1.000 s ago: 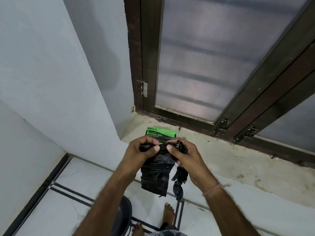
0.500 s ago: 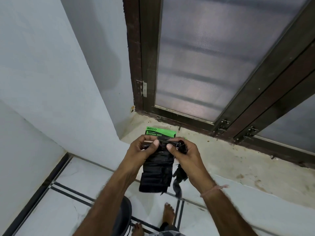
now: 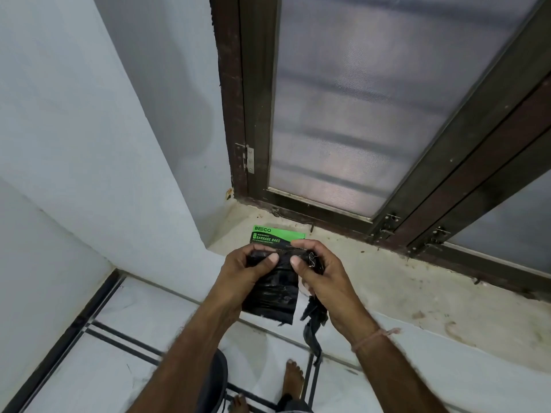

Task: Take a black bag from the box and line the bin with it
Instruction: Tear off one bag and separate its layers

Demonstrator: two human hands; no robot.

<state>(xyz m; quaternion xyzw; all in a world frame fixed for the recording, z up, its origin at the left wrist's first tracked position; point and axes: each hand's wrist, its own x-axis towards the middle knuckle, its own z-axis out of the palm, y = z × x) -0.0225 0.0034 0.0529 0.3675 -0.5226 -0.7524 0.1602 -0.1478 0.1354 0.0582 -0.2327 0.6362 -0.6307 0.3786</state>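
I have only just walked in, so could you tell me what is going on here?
A person holds a folded black bag in both hands, the left hand and right hand each pinching its top edge. The green box of garbage bags lies on the ledge just behind them. The bag is not opened yet; the dark bin shows partly below the left forearm.

The box lies at the left end of the ledge, right of the wall, with the door behind it. Nearer, the left hand and right hand hold the bag by its top corners. On the floor below, the bin stands left of a foot.
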